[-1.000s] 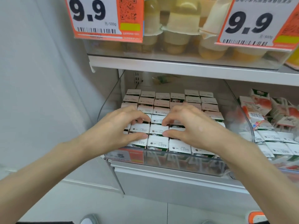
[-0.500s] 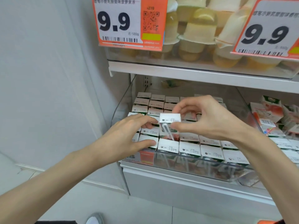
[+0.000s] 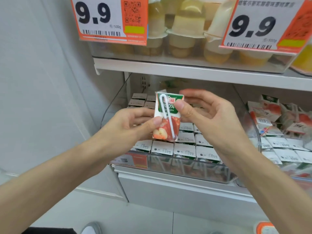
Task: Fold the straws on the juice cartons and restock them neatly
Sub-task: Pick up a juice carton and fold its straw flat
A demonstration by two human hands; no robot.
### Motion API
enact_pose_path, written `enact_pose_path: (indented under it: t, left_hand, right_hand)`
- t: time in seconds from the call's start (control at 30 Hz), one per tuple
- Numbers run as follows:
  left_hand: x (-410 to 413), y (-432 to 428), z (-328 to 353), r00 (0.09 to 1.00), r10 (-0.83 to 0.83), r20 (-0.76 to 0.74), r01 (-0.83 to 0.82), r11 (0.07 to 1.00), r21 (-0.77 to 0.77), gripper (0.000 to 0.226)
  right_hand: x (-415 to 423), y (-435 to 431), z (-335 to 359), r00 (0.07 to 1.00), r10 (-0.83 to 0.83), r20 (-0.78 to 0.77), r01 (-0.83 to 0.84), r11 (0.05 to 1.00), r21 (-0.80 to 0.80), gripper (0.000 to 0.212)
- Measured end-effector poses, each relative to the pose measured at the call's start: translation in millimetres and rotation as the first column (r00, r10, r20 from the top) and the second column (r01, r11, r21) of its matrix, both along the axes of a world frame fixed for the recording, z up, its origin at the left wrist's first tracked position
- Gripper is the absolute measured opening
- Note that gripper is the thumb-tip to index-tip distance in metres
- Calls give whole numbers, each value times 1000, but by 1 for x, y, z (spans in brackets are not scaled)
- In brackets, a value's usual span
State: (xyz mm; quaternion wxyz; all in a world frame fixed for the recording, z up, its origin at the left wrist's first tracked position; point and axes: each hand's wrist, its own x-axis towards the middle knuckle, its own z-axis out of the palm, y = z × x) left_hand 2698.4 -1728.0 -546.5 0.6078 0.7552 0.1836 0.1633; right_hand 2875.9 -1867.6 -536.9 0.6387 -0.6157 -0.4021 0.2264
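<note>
A small juice carton, green on top and red with apple pictures below, is held up in front of the shelf with its face toward me. A white bent straw in a clear wrapper lies diagonally across that face. My left hand holds the carton's lower left edge between thumb and fingers. My right hand pinches its upper right side, thumb on the front. Below and behind, several rows of the same cartons stand packed in a clear bin.
A second bin at the right holds loosely piled cartons. The shelf above carries jelly cups and two orange 9.9 price tags. A white wall panel stands at the left. My shoe shows on the floor below.
Both hands lifted one carton out of the packed rows and turned it upright, its straw side now facing me. The camera view has shifted slightly left and closer.
</note>
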Motion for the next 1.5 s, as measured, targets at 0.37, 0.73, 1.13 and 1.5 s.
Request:
enact_pose_path:
  t: [0.37,0.73,1.13,1.5]
  left_hand:
    - [2,-7,-13,999,-28,25,32,975,-220,38]
    - [0,-10,-15,990,-78,114,121,889,-443,38]
    - [1,-11,-15,979,-173,109,205,826,-525,49]
    - [2,-7,-19,988,-146,55,156,892,-424,39]
  right_hand:
    - [-15,-16,-17,990,-89,-107,75,989,-129,37]
    - [-28,-15,-19,959,-68,-275,54,997,-60,23]
    - [-26,-17,-22,979,-103,-177,92,993,-69,19]
    - [-31,-19,-19,984,-107,-145,77,976,-202,54]
